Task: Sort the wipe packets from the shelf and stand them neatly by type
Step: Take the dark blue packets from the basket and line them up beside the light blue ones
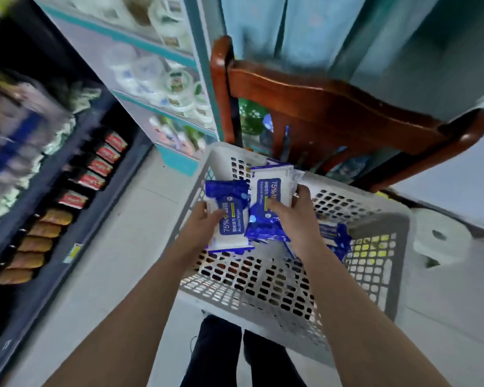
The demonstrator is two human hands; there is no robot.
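Over a white perforated plastic basket [277, 286], my left hand [204, 219] grips a blue-and-white alcohol wipe packet [229, 219] by its left edge. My right hand [294, 210] is shut on a stack of similar alcohol wipe packets [266, 196], thumb on the top one's label. Another blue-and-white packet [333, 236] lies in the basket to the right, partly hidden by my right wrist.
A dark shelf [67, 191] with red-labelled bottles and tan packets runs along the left. A teal shelf [162, 88] of tubs stands behind it. A brown wooden chair [333, 107] is behind the basket. A white paper roll [439, 236] sits at right.
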